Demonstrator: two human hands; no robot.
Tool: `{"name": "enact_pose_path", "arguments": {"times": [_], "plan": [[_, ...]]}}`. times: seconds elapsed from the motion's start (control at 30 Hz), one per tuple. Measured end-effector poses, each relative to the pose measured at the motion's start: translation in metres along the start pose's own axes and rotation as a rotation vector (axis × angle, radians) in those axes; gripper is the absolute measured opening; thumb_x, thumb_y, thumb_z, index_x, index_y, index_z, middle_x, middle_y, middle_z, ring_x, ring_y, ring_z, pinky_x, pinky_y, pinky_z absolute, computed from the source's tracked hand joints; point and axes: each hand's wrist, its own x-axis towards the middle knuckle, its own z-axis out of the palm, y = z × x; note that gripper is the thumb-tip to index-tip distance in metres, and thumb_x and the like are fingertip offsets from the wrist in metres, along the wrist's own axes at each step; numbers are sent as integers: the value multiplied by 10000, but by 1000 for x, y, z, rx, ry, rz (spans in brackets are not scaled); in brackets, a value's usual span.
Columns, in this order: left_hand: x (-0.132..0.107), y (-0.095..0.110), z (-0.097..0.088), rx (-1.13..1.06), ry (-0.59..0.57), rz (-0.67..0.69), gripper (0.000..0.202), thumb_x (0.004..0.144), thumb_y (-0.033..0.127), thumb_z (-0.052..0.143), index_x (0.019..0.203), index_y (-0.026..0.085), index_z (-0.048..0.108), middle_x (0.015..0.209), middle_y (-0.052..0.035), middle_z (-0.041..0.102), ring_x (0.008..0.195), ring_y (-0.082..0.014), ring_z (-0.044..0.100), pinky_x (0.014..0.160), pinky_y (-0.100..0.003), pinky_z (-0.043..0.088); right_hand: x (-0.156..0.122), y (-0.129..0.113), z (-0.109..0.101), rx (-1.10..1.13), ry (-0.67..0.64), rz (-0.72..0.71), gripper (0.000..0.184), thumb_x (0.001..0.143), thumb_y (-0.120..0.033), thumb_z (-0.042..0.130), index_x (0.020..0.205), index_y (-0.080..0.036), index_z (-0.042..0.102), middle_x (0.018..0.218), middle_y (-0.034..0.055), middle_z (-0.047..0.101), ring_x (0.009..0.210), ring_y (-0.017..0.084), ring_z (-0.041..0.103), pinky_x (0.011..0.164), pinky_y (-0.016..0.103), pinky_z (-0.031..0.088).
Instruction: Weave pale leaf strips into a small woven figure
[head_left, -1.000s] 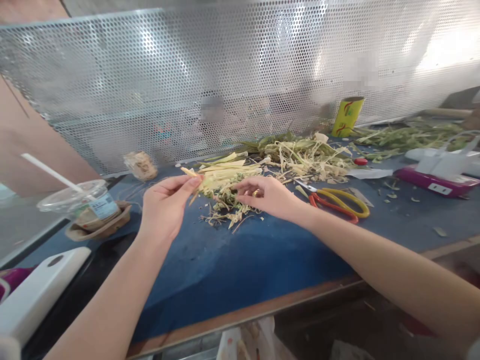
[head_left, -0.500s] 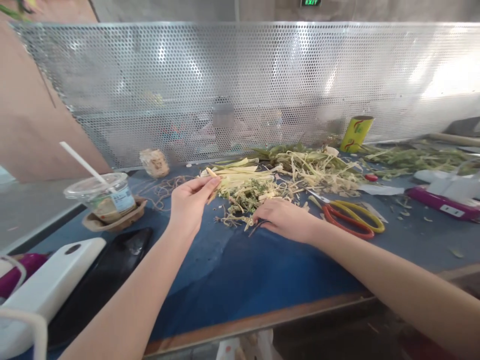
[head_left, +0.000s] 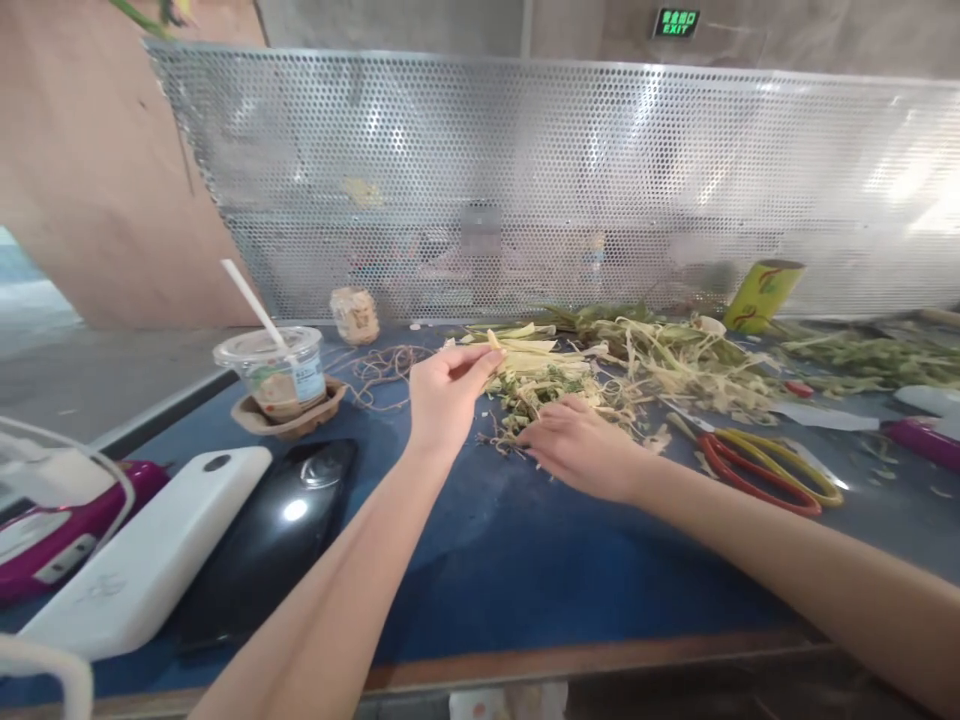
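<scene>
My left hand [head_left: 444, 394] is raised over the blue table [head_left: 525, 560], its fingers pinched on a thin pale plant strip [head_left: 495, 342]. My right hand [head_left: 579, 446] lies low on the table, fingers curled down at the near edge of a small heap of green and yellow plant scraps [head_left: 541, 392]. What those fingers hold, if anything, is hidden. A stack of pale cut strips [head_left: 525, 350] lies just behind the heap.
Red and yellow scissors [head_left: 765, 462] lie right of my right hand. A lidded cup with a straw [head_left: 279, 375], a white block [head_left: 150, 555] and a black glossy object [head_left: 277, 530] sit left. A perforated metal screen [head_left: 525, 180] backs the table. More plant trimmings [head_left: 690, 355] and a yellow cup [head_left: 761, 293] are at the back right.
My right hand has dropped from beside the left hand to the table at the scrap heap. My left hand keeps its pinch on the strip. The view has shifted up and left.
</scene>
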Motion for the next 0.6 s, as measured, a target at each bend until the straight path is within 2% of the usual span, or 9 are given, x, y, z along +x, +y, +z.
{"name": "enact_pose_path", "arguments": {"times": [0.07,0.17,0.27,0.4,0.5,0.6], "plan": [[-1,3,0,-22,5,-11,160,628,298,700,725,173,714,714,-35,711,672,-157,642,651,-262,505,-1,4,1,-2,-4,83,217,857,-210,407,819,-165,616,722,62,605,744,170,512,781,328,302],[-3,8,2,-19,-41,-8,124,641,271,690,713,172,710,709,-34,712,677,-154,647,650,-258,511,4,8,0,54,-3,177,186,841,-220,438,791,-181,612,743,51,599,788,175,513,781,313,285],[-5,12,4,-6,-83,19,97,652,253,679,703,176,706,745,-36,714,693,-154,650,674,-266,513,25,6,-1,101,-32,303,164,825,-235,459,779,-187,609,775,48,601,815,186,513,803,325,278],[-2,11,2,-15,-44,27,111,653,260,674,715,173,706,746,-38,714,706,-162,653,690,-277,513,63,0,3,140,-125,408,212,744,-368,558,685,-169,603,607,41,576,679,210,522,770,399,288],[0,9,0,-49,13,29,135,652,266,675,737,166,707,753,-44,717,720,-168,656,686,-274,514,79,0,8,192,-161,421,127,694,-279,589,649,-160,588,626,40,587,673,204,524,769,416,286],[1,10,-1,-71,20,22,149,660,269,669,751,157,708,743,-51,719,718,-168,657,676,-265,513,83,6,13,267,-150,418,67,667,-195,572,614,-155,575,624,28,592,654,182,517,751,393,300]]}}
